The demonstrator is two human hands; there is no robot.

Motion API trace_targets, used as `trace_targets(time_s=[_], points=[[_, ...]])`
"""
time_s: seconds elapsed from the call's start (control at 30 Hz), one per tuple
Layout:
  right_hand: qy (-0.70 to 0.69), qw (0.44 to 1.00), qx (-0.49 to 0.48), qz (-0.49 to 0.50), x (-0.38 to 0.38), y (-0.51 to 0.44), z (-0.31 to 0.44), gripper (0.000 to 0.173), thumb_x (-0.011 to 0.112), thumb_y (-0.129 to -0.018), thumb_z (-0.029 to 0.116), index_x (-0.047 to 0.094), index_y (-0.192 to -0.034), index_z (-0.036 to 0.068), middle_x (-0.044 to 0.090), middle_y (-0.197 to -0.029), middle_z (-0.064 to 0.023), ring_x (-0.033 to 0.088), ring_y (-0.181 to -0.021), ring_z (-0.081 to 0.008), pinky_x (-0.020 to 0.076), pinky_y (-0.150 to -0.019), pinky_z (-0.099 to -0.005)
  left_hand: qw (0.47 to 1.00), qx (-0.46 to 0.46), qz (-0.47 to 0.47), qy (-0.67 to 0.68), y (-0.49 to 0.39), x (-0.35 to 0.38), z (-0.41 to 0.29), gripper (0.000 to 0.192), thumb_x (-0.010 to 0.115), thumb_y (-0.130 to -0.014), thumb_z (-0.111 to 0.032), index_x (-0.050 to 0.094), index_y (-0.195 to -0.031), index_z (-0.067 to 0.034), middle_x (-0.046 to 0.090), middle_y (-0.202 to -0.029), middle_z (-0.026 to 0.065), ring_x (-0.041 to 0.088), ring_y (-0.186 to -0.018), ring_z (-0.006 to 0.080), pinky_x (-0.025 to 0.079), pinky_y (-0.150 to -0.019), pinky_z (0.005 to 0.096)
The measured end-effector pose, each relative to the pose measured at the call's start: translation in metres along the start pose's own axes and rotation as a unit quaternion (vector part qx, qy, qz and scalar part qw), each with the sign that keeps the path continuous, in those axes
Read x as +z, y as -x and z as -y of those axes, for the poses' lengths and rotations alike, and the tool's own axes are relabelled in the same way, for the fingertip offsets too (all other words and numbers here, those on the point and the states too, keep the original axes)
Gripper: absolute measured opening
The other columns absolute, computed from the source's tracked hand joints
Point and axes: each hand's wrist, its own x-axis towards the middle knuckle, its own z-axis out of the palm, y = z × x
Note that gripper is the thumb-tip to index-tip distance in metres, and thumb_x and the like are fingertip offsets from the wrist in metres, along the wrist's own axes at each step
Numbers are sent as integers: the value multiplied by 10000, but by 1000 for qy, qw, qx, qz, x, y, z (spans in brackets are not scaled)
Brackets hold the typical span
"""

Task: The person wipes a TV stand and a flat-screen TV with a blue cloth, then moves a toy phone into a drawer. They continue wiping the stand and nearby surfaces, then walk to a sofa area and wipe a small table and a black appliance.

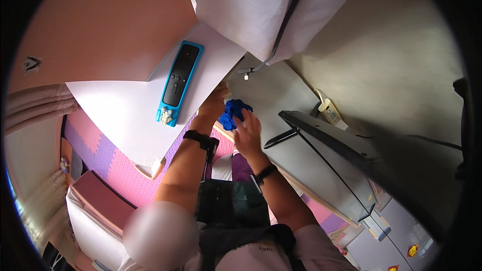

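Observation:
A crumpled blue cloth (234, 114) sits between my two hands at the edge of a grey TV stand top (271, 86). My right hand (248, 131) meets the cloth's right side, thumb and forefinger against it and the other fingers spread. Just left of the cloth is my left hand (214, 103), its fingertips curled near a small pale item too indistinct to name. The white cabinet top (124, 116) lies beside my left forearm. On it rests a black remote control (182, 75) in a blue sleeve with a white cat-like figure at one end.
A flat-screen TV (331, 139) stands on thin legs to the right. Behind it is a white power strip (330, 112). A dark cable (280, 37) with a plug hangs past pale fabric (241, 7). Pink and purple foam mats (113, 158) cover the floor.

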Motion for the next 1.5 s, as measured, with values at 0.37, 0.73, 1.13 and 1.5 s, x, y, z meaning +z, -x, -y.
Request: trace_targets(time_s=[0.37, 0.73, 1.13, 1.5], points=[[-175, 974, 120, -77, 11, 43, -23, 224, 548, -561, -68, 541, -759, 36, 542, -764, -144, 525, -755, -341, 438, -694, -403, 987, 80, -118, 69, 40, 32, -36, 293, 503, -712, 51, 580, -974, -57, 512, -1161, 168, 475, -1091, 351, 389, -944, 395], [-309, 883, 340, -92, -29, 77, -32, 238, 596, -678, -31, 563, -906, 29, 580, -875, -64, 554, -800, -163, 452, -732, -275, 985, 96, -54, -132, 23, 34, 7, 370, 485, -701, 45, 579, -1042, -63, 422, -1259, 133, 417, -1140, 333, 382, -915, 400], [125, 976, 177, 14, 17, -22, -38, 547, 586, -744, 128, 383, -1226, -33, 274, -1336, -273, 264, -1231, -438, 290, -957, -525, 981, -57, -155, 98, 95, -36, -35, 286, 442, -762, 21, 598, -996, -32, 573, -1048, 179, 520, -1032, 348, 416, -897, 388], [-99, 980, 110, -135, 75, -155, -34, 261, 504, -717, 37, 567, -970, 43, 546, -1031, -138, 479, -992, -322, 373, -816, -431, 978, -156, 23, 136, 251, -63, -14, 290, 494, -769, 21, 588, -1032, -57, 551, -1094, 170, 548, -999, 336, 465, -835, 367]])
